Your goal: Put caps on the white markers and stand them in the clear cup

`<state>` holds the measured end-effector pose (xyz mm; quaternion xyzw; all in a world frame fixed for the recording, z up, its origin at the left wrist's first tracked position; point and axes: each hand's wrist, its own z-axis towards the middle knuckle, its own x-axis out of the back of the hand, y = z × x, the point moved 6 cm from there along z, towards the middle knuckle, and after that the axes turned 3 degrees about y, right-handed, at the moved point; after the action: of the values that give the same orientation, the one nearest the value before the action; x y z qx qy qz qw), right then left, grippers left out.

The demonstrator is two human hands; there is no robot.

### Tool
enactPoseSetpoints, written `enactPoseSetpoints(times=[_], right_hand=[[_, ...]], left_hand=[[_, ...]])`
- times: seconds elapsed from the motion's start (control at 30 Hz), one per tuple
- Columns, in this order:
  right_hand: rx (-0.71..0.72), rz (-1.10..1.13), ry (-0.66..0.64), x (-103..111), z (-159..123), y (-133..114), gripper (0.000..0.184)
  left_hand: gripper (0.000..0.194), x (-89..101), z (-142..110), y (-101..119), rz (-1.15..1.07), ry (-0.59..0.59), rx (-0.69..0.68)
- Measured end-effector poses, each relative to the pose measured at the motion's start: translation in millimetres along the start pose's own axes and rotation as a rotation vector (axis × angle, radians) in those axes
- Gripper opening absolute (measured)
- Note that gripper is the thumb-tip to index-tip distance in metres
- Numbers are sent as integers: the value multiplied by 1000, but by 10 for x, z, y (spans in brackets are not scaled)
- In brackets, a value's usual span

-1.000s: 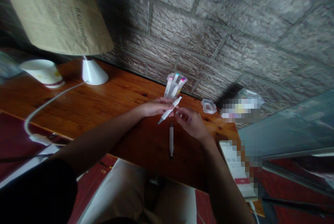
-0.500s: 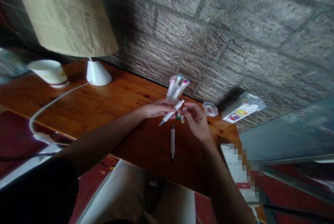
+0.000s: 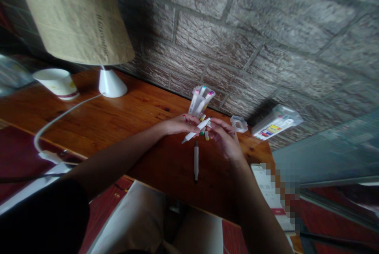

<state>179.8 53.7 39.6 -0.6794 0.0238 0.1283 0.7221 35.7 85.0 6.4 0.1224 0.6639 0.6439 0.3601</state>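
My left hand (image 3: pixel 181 124) is closed on a white marker (image 3: pixel 193 134), which slants with its bare grey tip toward the lower left. Close to the marker's upper end, my right hand (image 3: pixel 226 137) pinches a small pale marker cap (image 3: pixel 209 125). Whether cap and marker touch is hard to see. Just below the fingers lie a green-ended cap (image 3: pixel 202 132) and a yellow-ended cap (image 3: pixel 207 136). A second uncapped marker (image 3: pixel 196 163) rests on the table nearer to me. Behind my left hand, a clear case (image 3: pixel 194 106) holds several markers.
On the wooden table (image 3: pixel 148 100) stand a lamp (image 3: pixel 112 84) and a paper cup (image 3: pixel 56 82) at the left. To the right are a clear lid (image 3: pixel 238 124), a boxed marker set (image 3: pixel 275 123) and a phone (image 3: pixel 268 185). A stone wall (image 3: pixel 207 40) rises behind.
My right hand has brought the small cap up to the held marker's upper end. Green- and yellow-ended caps have come into sight below the hands. The view has shifted slightly.
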Motion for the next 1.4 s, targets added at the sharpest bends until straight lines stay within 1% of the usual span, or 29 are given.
enactPoseSetpoints(times=[0.1, 0.17, 0.27, 0.33, 0.5, 0.67, 0.73, 0.9, 1.03, 1.2, 1.4], right_hand=[[15, -1, -22, -5, -3, 1, 21], [22, 11, -34, -4, -4, 3, 21], [16, 20, -38, 0, -5, 11, 23], [13, -2, -39, -3, -8, 12, 25], [20, -47, -81, -63, -24, -9, 27], [10, -133, -115, -136, -43, -9, 28], [8, -157, -122, -150, -50, -6, 28], [23, -175, -168, -175, -72, -30, 26], [47, -179, -201, -190, -94, -71, 23], [51, -168, -206, -180, -114, -70, 27], [42, -179, -239, -170, -126, -22, 29]], left_hand=[[42, -9, -6, 14, 21, -6, -12], [43, -5, -9, 24, 28, 12, -16], [43, 8, -9, 29, 30, 44, -17], [42, 10, -5, 25, 39, 43, -18], [40, -5, 8, -3, 76, 0, 6], [37, -66, -7, -3, 94, -85, 12], [37, -84, -13, -7, 95, -102, 21], [43, -57, -20, -5, 40, -48, 26], [50, -82, -56, -17, -38, -110, 80], [44, -116, -92, 7, -128, -173, 87], [42, -69, -105, 2, -149, -135, 116]])
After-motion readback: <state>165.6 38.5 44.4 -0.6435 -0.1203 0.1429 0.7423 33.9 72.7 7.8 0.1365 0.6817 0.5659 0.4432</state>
